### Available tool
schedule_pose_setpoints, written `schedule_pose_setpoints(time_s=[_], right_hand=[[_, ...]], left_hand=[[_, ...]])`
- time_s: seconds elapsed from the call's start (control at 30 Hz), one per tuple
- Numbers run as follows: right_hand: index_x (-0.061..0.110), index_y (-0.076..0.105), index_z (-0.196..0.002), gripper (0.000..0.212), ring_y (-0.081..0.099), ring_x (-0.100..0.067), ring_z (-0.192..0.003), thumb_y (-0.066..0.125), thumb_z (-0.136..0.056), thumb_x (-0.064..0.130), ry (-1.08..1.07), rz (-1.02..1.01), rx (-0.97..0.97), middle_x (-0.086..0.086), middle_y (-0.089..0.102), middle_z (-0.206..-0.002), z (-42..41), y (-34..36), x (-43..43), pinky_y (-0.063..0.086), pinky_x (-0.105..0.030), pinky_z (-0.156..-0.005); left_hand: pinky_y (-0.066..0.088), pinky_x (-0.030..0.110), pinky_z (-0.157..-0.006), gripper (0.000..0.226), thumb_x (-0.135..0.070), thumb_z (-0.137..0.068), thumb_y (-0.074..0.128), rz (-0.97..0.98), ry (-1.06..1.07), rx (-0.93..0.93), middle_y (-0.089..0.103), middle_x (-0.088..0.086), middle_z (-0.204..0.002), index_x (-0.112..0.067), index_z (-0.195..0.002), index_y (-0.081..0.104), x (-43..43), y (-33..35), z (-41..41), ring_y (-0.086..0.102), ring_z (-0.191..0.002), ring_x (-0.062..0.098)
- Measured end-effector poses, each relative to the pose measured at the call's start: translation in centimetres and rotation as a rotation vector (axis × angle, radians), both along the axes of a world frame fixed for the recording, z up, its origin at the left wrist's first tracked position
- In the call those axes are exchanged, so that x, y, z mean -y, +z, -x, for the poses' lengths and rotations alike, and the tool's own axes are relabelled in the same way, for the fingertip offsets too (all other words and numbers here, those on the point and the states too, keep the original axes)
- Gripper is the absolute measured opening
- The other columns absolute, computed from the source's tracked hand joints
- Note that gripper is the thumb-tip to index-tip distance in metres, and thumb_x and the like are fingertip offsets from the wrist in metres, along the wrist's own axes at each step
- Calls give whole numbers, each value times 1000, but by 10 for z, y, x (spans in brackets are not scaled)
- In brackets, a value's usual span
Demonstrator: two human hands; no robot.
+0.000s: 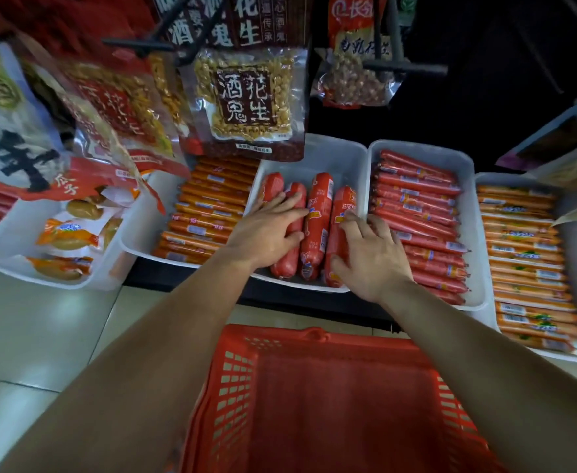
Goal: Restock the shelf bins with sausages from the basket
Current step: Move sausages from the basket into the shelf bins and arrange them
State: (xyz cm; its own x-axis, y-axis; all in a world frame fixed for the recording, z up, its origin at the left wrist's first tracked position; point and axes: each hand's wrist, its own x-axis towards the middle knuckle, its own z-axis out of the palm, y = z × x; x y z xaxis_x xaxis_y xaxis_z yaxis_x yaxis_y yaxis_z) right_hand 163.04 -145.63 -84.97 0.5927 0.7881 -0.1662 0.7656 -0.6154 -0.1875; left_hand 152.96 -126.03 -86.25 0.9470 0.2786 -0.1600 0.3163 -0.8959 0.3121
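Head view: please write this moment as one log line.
left hand: flat on sausages | right hand: on rightmost sausage | middle bin: four sausages | basket: below hands

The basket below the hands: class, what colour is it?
The basket is red; the head view shows it best.
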Motion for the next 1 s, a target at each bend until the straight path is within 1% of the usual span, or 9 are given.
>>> schedule_pose_setpoints(time_s=[0.1,0.2,0.33,0.43,0.5,0.63,0.73,0.87,1.0], right_hand=[[20,57,-124,44,42,-28,-123,44,-91,46,-40,-79,124,0,56,-131,-9,6,-22,35,-46,-103],[20,45,-142,57,34,-30,-139,49,-91,45,-34,-134,2,-7,40,-151,-26,10,-63,29,-48,-114],[24,19,-157,77,12,-28,-152,40,-93,61,-2,50,-151,-5,6,-167,-55,-1,-115,14,-50,-122],[25,27,-154,76,27,-31,-146,35,-91,67,-43,130,-179,-4,21,-163,-61,-8,-123,25,-51,-117],[21,36,-148,71,39,-35,-137,30,-92,64,-5,135,-95,-8,35,-153,-48,-11,-117,29,-54,-113],[19,35,-149,79,40,-34,-135,33,-87,68,14,64,-24,-10,42,-147,-41,-14,-112,23,-55,-115],[21,25,-154,83,35,-32,-141,36,-89,70,7,51,-90,-10,38,-155,-52,-11,-126,22,-53,-116],[25,54,-132,70,49,-33,-128,29,-88,74,3,160,-90,-10,60,-134,-49,-10,-139,31,-50,-106],[24,52,-134,67,50,-33,-126,32,-90,70,13,87,-137,-9,56,-138,-51,-7,-150,39,-47,-102]], left_hand=[[18,39,-122,46,-40,-97,55,68,63,93,24,-12,-162,-36,-142,50,5,4,1,19,-150,10],[39,34,-111,37,-32,-93,57,21,187,249,48,-10,-149,-31,-130,63,0,6,16,41,-139,12],[29,41,-119,48,-25,-95,48,-62,316,347,47,5,-151,-16,-142,52,-16,-2,33,35,-144,25],[17,37,-123,50,-26,-103,43,183,517,343,34,2,-159,-15,-151,38,-14,-11,31,23,-149,19],[15,32,-123,49,-27,-106,39,291,602,370,31,0,-160,-16,-153,36,-9,-18,27,21,-150,15],[25,38,-121,47,-31,-107,33,299,582,416,38,2,-157,-15,-151,39,-9,-23,25,31,-146,15],[21,25,-118,47,-30,-107,33,271,577,405,37,2,-157,-15,-152,37,-7,-22,27,31,-145,14],[19,21,-116,48,-32,-107,31,255,570,409,36,1,-158,-14,-152,38,-5,-24,26,30,-146,12],[18,20,-115,50,-35,-107,29,224,554,393,35,-1,-159,-15,-152,37,-7,-27,25,29,-146,10]])
